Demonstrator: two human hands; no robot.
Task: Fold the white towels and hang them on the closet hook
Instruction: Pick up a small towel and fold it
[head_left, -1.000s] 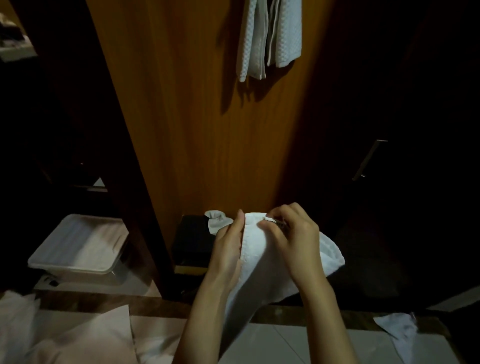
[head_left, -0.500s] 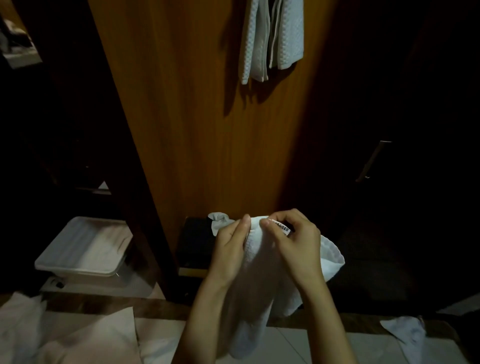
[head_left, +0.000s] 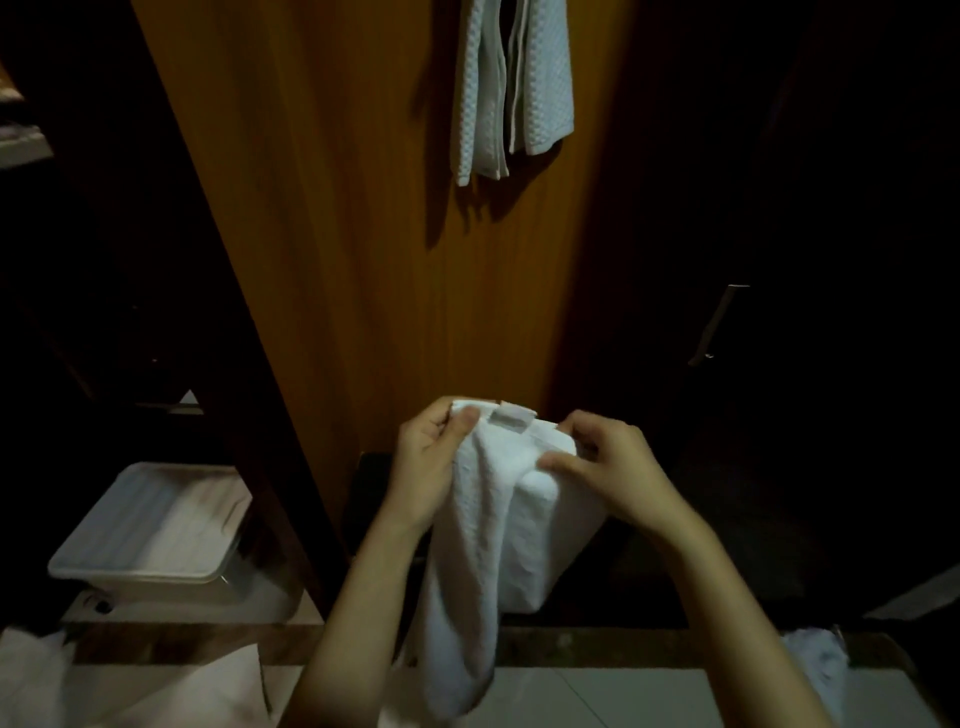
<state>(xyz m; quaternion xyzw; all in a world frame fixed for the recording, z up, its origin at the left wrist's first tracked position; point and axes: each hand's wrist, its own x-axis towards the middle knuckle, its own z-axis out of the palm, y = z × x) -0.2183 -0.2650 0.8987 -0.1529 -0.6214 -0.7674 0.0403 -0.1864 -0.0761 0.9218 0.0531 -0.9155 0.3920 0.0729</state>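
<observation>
The white towel (head_left: 498, 525) is held in the air in front of the wooden closet panel (head_left: 395, 249), above the pale surface at the bottom of the view. The left hand (head_left: 426, 467) pinches the top left corner of the towel between thumb and curled fingers. The right hand (head_left: 608, 467) pinches the top edge further right, thumb on the near face.

Change over the last second: the two hands, previously close together at the top edge, have drawn apart along it. The sewn label (head_left: 511, 417), earlier under the right fingertips, now sits exposed between the hands. The cloth hangs in two long vertical lobes below the grip, the lower end reaching the pale surface.

Meaning for the task: the top edge is being stretched and aligned, so the fold is in progress and not yet finished. The label may serve as the loop for hanging; this cannot be confirmed.

Folded white towels (head_left: 514, 88) already hang high on the panel; the hook itself is out of view. Another white cloth (head_left: 815, 660) lies at lower right. A lidded plastic box (head_left: 156, 530) stands at left.
</observation>
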